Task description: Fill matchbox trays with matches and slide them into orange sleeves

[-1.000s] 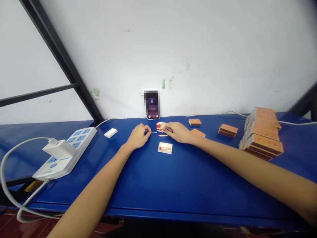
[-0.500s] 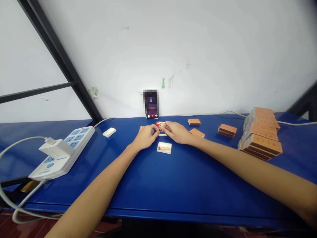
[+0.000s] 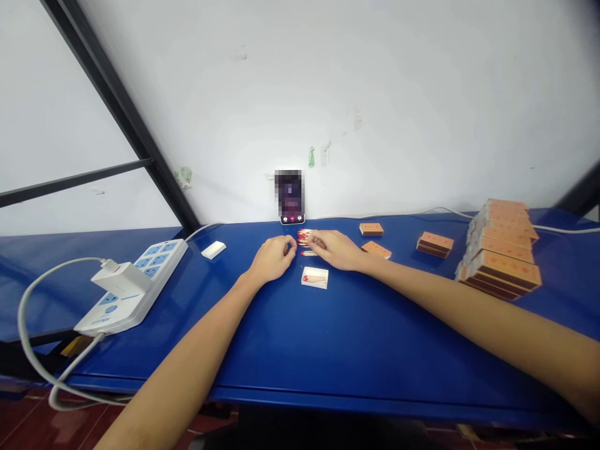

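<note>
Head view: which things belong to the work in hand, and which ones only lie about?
In use: loose matches between left hand and right hand; open match tray; stacked matchboxes.
Lying about: power strip; phone against the wall; small white block.

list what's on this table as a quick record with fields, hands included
surface: blue table
left hand: fingers curled, tips at the loose pile of red-tipped wooden matches
right hand: on the same pile; grip too small to tell
in front of hands: white open cardboard tray with a few matches
right side: stack of orange cardboard matchboxes
left side: white power strip
wall: upright phone
</note>
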Demonstrator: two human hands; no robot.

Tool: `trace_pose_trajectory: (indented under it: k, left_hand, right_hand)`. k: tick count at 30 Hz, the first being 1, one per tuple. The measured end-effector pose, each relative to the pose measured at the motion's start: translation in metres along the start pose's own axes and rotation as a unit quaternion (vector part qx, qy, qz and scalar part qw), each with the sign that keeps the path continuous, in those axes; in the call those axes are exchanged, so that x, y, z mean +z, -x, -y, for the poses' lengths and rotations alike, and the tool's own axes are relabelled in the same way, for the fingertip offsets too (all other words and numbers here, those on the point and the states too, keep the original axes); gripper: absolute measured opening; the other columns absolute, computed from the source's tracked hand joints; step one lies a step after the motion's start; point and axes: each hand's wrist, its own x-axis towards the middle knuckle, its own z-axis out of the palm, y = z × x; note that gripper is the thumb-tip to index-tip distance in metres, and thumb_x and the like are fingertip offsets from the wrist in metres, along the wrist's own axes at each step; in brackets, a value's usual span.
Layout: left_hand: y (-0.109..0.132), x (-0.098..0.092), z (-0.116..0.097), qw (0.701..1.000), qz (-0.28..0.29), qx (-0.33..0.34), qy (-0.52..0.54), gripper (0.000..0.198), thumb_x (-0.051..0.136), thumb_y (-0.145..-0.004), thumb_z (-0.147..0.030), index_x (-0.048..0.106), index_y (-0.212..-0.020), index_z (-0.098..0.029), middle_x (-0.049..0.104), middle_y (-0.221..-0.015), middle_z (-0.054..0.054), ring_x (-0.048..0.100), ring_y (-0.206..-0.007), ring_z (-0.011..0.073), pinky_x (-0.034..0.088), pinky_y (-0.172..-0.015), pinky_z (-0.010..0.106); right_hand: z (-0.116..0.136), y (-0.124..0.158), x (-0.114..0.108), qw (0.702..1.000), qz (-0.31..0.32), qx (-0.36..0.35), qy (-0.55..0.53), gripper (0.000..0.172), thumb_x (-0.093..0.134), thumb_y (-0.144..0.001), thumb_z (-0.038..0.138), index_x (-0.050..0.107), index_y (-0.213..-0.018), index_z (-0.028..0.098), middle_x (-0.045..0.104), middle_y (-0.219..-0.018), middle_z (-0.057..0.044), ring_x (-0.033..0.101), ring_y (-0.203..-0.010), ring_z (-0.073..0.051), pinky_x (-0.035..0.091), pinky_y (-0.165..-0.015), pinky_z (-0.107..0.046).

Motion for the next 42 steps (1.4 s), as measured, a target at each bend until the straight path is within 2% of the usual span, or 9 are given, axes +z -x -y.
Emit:
trace_pose_trajectory:
  k: [9, 14, 20, 26, 35, 42]
  left_hand:
    - [0.0038, 0.0001, 0.0008, 1.000, 0.019, 0.014, -0.012, 0.020, 0.047, -0.091, -0.024, 0.066, -0.096, -0.021, 0.063, -0.079, 0.002, 0.057, -0.070, 0.0172, 0.038, -0.063, 0.028]
    - [0.0045, -0.0005, -0.0006, 1.000, 0.024, 0.011, -0.002, 0.021, 0.048, -0.090, -0.024, 0.066, -0.099, -0.021, 0.061, -0.075, 0.001, 0.056, -0.069, 0.0172, 0.039, -0.062, 0.028]
    - [0.0044, -0.0002, 0.0000, 1.000, 0.024, 0.019, 0.002, 0.019, 0.048, -0.089, -0.023, 0.067, -0.093, -0.022, 0.058, -0.070, 0.000, 0.054, -0.067, 0.0167, 0.038, -0.062, 0.027]
    - [0.0039, -0.0002, 0.0007, 0.999, 0.031, 0.027, 0.004, 0.019, 0.049, -0.088, -0.022, 0.067, -0.093, -0.022, 0.056, -0.070, -0.001, 0.053, -0.067, 0.0162, 0.038, -0.063, 0.027]
    - [0.0043, 0.0004, 0.0010, 0.999, 0.030, 0.032, 0.011, 0.020, 0.048, -0.088, -0.021, 0.066, -0.096, -0.021, 0.057, -0.070, -0.001, 0.053, -0.067, 0.0157, 0.038, -0.064, 0.028]
    - [0.0038, 0.0007, 0.0012, 0.999, 0.030, 0.023, 0.017, 0.024, 0.049, -0.089, -0.022, 0.067, -0.105, -0.021, 0.057, -0.071, -0.001, 0.053, -0.066, 0.0155, 0.038, -0.063, 0.027]
  right_hand:
    - [-0.0008, 0.0023, 0.0018, 0.999, -0.012, -0.022, 0.021, 0.016, 0.048, -0.090, 0.020, 0.057, -0.077, 0.020, 0.062, -0.078, 0.000, 0.047, -0.064, -0.013, 0.029, -0.062, -0.027]
    - [-0.0020, 0.0031, 0.0022, 0.999, -0.011, -0.045, 0.007, 0.018, 0.051, -0.089, 0.021, 0.069, -0.086, 0.021, 0.066, -0.081, -0.001, 0.053, -0.072, -0.015, 0.034, -0.067, -0.026]
    - [-0.0021, 0.0038, 0.0015, 0.999, -0.005, -0.035, 0.013, 0.026, 0.054, -0.087, 0.019, 0.077, -0.097, 0.023, 0.067, -0.087, -0.003, 0.056, -0.077, -0.016, 0.037, -0.070, -0.027]
    - [-0.0011, 0.0042, 0.0011, 0.999, 0.005, -0.051, 0.003, 0.028, 0.052, -0.089, 0.020, 0.077, -0.102, 0.022, 0.068, -0.087, -0.004, 0.056, -0.077, -0.016, 0.037, -0.072, -0.027]
    - [-0.0004, 0.0042, 0.0011, 0.999, -0.005, -0.027, 0.024, 0.023, 0.051, -0.084, 0.017, 0.072, -0.089, 0.022, 0.065, -0.080, -0.001, 0.052, -0.070, -0.014, 0.031, -0.064, -0.027]
    - [-0.0001, 0.0038, 0.0021, 0.999, -0.014, -0.019, 0.040, 0.019, 0.052, -0.085, 0.022, 0.071, -0.086, 0.022, 0.065, -0.081, -0.001, 0.051, -0.068, -0.013, 0.028, -0.062, -0.027]
